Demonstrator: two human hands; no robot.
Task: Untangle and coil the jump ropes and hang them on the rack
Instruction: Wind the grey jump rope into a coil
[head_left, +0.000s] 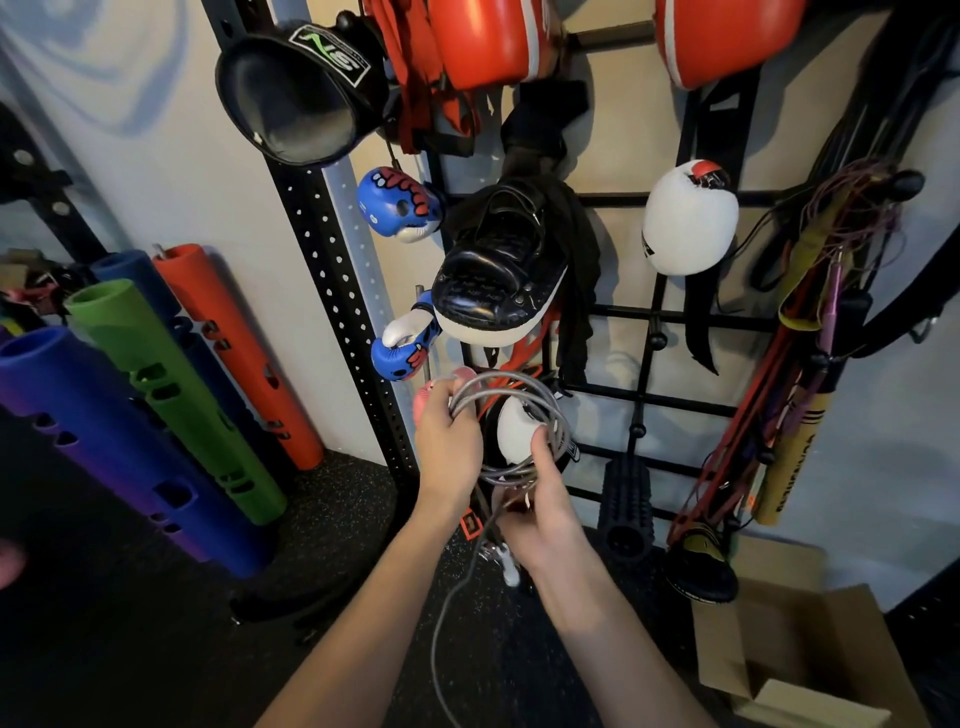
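Note:
A grey jump rope (524, 387) is wound into a loose coil of several loops in front of the black wall rack (649, 312). My left hand (449, 436) grips the coil's upper left side, fingers curled round the strands. My right hand (543, 499) pinches the lower right of the coil between thumb and fingers. A free tail of the rope (441, 618) hangs down between my forearms toward the floor. More ropes and cords (852, 218) hang in a bundle on a peg at the rack's right side.
Boxing gloves, focus pads and straps crowd the rack pegs; a white glove (514, 431) sits right behind the coil. Coloured foam tubes (171, 389) lean at the left. A black foam roller (626, 499) and an open cardboard box (795, 649) stand at lower right.

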